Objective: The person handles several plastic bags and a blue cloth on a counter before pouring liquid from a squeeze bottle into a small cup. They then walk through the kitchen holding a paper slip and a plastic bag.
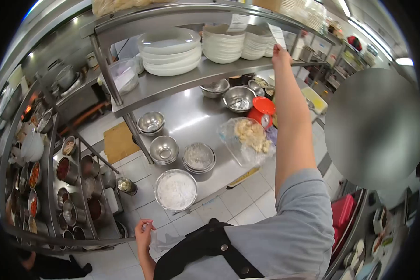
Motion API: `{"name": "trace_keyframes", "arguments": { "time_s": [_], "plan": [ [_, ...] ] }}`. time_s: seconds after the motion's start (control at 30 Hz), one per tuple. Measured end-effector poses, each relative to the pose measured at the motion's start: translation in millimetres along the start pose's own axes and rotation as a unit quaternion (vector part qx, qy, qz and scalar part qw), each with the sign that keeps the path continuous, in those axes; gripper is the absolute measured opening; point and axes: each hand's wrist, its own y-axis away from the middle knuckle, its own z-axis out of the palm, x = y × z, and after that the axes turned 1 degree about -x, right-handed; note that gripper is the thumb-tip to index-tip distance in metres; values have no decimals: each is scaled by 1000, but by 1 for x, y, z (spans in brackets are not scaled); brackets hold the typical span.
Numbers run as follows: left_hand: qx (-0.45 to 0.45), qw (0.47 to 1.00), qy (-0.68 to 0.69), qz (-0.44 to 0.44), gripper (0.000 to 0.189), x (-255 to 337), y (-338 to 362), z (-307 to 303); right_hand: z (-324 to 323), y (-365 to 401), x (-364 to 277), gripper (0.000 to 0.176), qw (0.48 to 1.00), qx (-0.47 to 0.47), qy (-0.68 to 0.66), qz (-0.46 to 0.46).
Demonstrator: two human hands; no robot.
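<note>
My right arm reaches up to the steel shelf, and my right hand (282,56) pinches a white paper slip (278,35) at its lower end. Another slip (238,22) hangs from the upper shelf edge, left of that hand. Stacked white bowls (223,44) stand behind and left of the slips. Low at my side, my left hand (144,232) has curled fingers, with thin clear plastic (167,241) hanging against it. Ahead of this hand, a bowl of white powder (175,190) sits at the table's front edge.
Metal bowls (164,149), a bag of pale dough-like pieces (251,136), a red-lidded container (262,112) and a yellow-handled knife (243,178) lie on the steel table. White plates (170,53) fill the shelf. Food pans (67,169) line the left; a person's dark leg (56,268) shows lower left.
</note>
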Motion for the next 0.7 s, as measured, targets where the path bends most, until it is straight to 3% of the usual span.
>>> {"name": "trace_keyframes", "arguments": {
  "time_s": [0.13,0.2,0.3,0.4,0.5,0.57,0.6,0.63,0.67,0.7],
  "plan": [
    [158,987,14,25,9,-40,25,0,-5,-92,27,15,996,-60,-23,57],
    [245,969,-13,23,9,-80,50,-13,7,-95,26,12,997,-65,-33,38],
    [362,931,52,-20,11,-117,95,-16,29,-78,26,12,996,-68,-18,56],
    [425,888,137,-106,12,-152,127,-9,38,-63,32,13,991,-69,-108,50],
    [432,892,83,-100,15,-188,124,12,21,-16,40,22,981,59,104,-155],
    [438,892,54,-102,16,-186,121,41,-11,53,67,33,970,-44,102,-217],
    [449,887,49,-99,18,-167,112,57,-28,126,79,37,960,-115,144,-212],
    [438,884,93,-139,17,-136,105,70,-43,205,84,37,958,-180,180,-136],
    [423,898,76,-90,18,-161,94,74,-68,275,99,35,940,-267,189,-101],
    [438,896,13,-73,18,-146,83,79,-100,342,114,35,897,-370,230,-80]
  ]
}}
